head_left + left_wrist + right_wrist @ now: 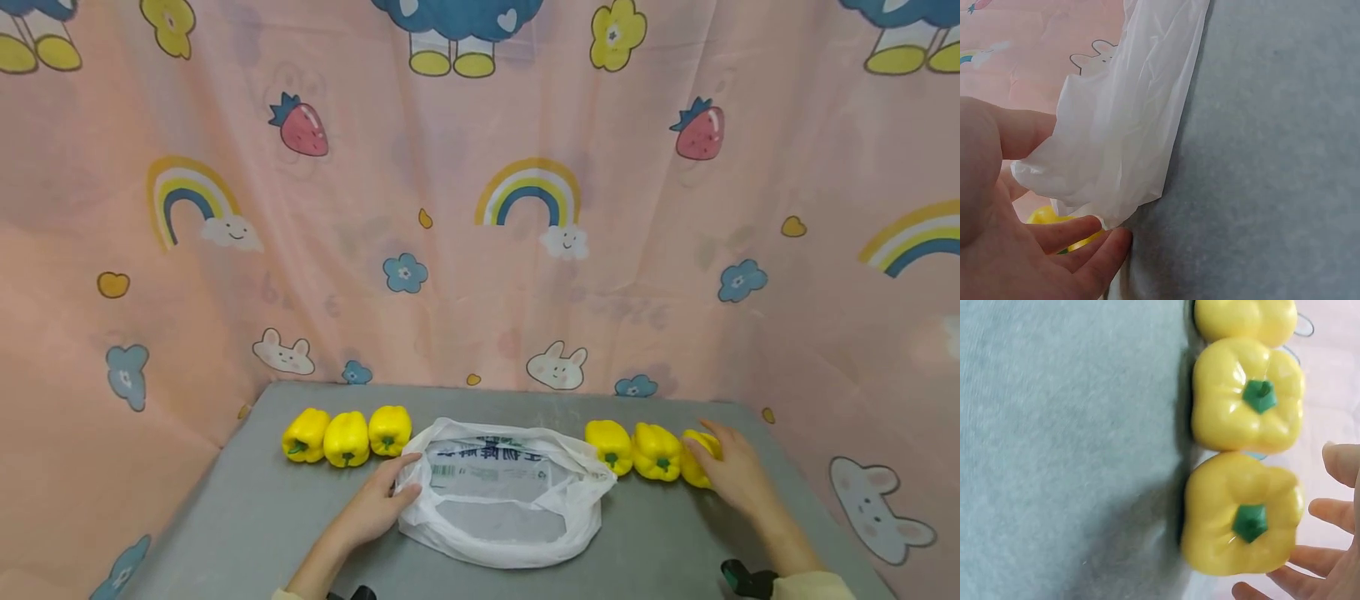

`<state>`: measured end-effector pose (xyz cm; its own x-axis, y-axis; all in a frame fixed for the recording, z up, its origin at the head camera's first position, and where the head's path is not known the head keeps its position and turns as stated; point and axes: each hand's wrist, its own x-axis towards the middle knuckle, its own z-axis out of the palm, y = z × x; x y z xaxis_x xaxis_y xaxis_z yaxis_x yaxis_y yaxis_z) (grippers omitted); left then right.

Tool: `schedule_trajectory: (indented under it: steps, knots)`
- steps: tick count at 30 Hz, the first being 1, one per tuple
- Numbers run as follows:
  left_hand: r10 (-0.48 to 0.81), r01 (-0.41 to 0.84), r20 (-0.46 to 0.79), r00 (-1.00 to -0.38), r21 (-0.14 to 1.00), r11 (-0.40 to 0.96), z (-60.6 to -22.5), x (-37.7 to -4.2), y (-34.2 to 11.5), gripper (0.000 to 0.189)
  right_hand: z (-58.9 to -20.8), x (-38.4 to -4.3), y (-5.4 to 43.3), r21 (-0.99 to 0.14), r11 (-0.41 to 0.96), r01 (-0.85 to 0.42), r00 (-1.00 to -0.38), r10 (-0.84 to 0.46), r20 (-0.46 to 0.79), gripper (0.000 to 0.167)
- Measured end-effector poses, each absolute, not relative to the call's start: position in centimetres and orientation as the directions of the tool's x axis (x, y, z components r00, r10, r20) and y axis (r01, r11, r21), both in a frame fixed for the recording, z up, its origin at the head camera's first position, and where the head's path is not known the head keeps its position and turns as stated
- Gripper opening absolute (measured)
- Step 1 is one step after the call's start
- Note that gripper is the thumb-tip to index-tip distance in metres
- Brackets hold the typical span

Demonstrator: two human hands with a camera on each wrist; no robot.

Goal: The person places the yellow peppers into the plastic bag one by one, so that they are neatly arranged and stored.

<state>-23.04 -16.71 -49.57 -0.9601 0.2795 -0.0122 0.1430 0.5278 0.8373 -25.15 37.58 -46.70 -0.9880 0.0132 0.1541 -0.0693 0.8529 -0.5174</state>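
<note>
Your right hand (733, 473) arches over a smooth yellow bell pepper with a green stem (1241, 500), its thumb and fingers spread wide and gripping nothing; whether a fingertip touches the pepper I cannot tell; your left hand (377, 504) has the left rim of a white, crumpled plastic bag (502, 552) between thumb and part-bent fingers, though how firmly does not show. That pepper lies right at your right fingertips and well apart from your left hand, so the right is plainly nearer; its stem faces back toward you, so its axis seems to run fore and aft, crosswise to the row it ends; two matching yellow peppers (657, 452) continue that row leftward from your right hand to the bag, which stretches sideways between your hands, mouth upward; three more yellow peppers (347, 439) sit just past your left fingertips.
</note>
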Motion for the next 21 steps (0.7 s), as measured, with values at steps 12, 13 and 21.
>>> schedule_trajectory:
  steps: [12,13,21]
  knots:
    - [0.341,0.134,-0.072,-0.937,0.828,0.544,-49.0,-22.9,-16.6,0.054,-47.5,-25.2,38.8,-0.566,0.824,-0.016,-0.994,0.05,0.101,0.074]
    - [0.348,0.133,-0.08,-0.934,0.826,0.547,-49.0,-22.9,-16.7,0.053,-47.5,-25.2,38.8,-0.57,0.822,-0.012,-0.994,0.049,0.093,0.074]
    - [0.326,0.106,-0.09,-0.941,0.837,0.537,-49.4,-23.2,-16.8,0.057,-47.1,-24.9,38.8,-0.639,0.764,0.088,-0.996,0.083,-0.037,0.085]
